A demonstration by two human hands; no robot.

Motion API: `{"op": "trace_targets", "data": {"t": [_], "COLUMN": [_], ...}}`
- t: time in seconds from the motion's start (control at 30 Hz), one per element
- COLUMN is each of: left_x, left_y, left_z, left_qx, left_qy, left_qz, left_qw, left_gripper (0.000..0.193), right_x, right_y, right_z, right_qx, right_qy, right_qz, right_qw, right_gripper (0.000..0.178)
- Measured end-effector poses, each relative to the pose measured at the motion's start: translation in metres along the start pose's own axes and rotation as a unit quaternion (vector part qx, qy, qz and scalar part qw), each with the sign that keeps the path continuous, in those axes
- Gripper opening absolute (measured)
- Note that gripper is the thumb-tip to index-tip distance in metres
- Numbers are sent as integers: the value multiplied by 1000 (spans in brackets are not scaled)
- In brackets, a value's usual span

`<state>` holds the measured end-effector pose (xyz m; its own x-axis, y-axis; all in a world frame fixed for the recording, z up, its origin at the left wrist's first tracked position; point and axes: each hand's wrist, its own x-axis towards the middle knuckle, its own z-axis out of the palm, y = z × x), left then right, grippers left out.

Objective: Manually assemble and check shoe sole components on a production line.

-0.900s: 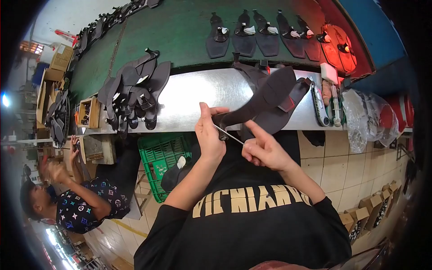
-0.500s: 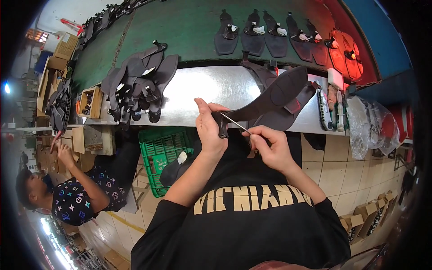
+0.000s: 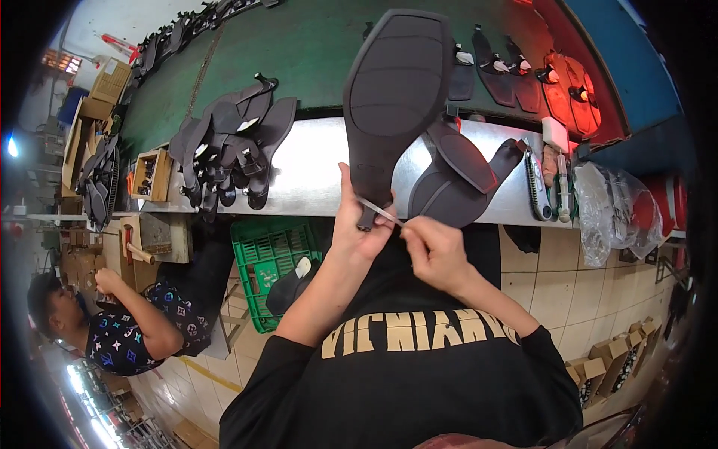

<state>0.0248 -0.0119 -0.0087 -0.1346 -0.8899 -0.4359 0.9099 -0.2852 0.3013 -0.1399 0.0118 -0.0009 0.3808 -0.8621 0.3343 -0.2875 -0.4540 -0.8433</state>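
My left hand point(image 3: 353, 233) is closed around the heel end of a black heeled sandal point(image 3: 400, 82), its square-toed sole facing me and its toe pointing away over the bench. In my right hand point(image 3: 437, 251) is a thin metal tool point(image 3: 383, 212), pinched near its lower end. The tool's shaft lies across the sandal where the small dark heel point(image 3: 366, 218) meets the sole. Whether its tip touches the sole or the heel, I cannot tell. Just right of the held sandal, more black sandals point(image 3: 441, 196) lie on the metal bench edge point(image 3: 314, 168).
Piled black sandals point(image 3: 224, 142) and a wooden box point(image 3: 152, 176) sit to the left. At right are a box cutter point(image 3: 537, 183), a white block point(image 3: 555, 133) and a clear plastic bag point(image 3: 602, 209). A green crate point(image 3: 262, 273) stands below; a co-worker point(image 3: 142, 322) sits at left.
The held sandal has swung from pointing right to pointing away from me, sole facing me. Both hands shifted slightly right. The co-worker's hand has left the hammer, which now rests on a wooden block.
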Motion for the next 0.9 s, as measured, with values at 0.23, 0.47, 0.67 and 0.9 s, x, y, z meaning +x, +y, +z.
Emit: {"op": "trace_targets", "data": {"t": [0.23, 0.47, 0.67, 0.9], "left_x": [2, -38, -43, 14], "left_y": [93, 267, 277, 136], "left_z": [-10, -56, -85, -5], "left_qx": [-54, 149, 328, 566], "left_qy": [94, 153, 324, 137], "left_qz": [192, 386, 380, 534], "left_qw": [975, 897, 802, 613], "left_gripper": [41, 47, 48, 25], "right_x": [35, 80, 79, 77], "right_y": [0, 74, 79, 95], "right_z": [-21, -87, -86, -77], "right_qx": [-56, -319, -268, -250], "right_qy": [19, -16, 0, 5], "right_qz": [-70, 171, 196, 221], "right_qw": [996, 932, 943, 943], "right_gripper": [6, 38, 39, 39]}}
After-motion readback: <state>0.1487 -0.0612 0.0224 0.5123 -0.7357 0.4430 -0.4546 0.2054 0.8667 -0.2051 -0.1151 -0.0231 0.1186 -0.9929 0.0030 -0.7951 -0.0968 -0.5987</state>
